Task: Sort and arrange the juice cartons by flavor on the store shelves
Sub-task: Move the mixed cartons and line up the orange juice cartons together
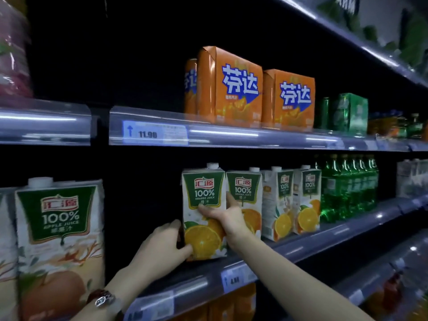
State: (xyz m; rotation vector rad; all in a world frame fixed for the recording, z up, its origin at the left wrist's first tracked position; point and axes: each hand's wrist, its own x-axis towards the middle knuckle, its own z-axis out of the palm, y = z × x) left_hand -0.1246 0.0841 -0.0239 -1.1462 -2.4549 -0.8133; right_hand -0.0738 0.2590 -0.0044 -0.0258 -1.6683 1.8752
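Observation:
An orange juice carton (202, 237) stands on the middle shelf (335, 237), leftmost in a row of orange juice cartons. My left hand (159, 249) grips its lower left edge. My right hand (222, 215) wraps over its front and right side, thumb between it and the second orange carton (249, 193). Two more orange cartons (281, 205) (308, 200) stand further right. A large apple juice carton (60, 246) stands at the near left on the same shelf level.
Orange Fanta multipacks (238, 89) and green packs (349, 114) sit on the shelf above. Green bottles (347, 188) stand right of the cartons. A dark gap lies between the apple carton and the orange row. Price rails run along each shelf front.

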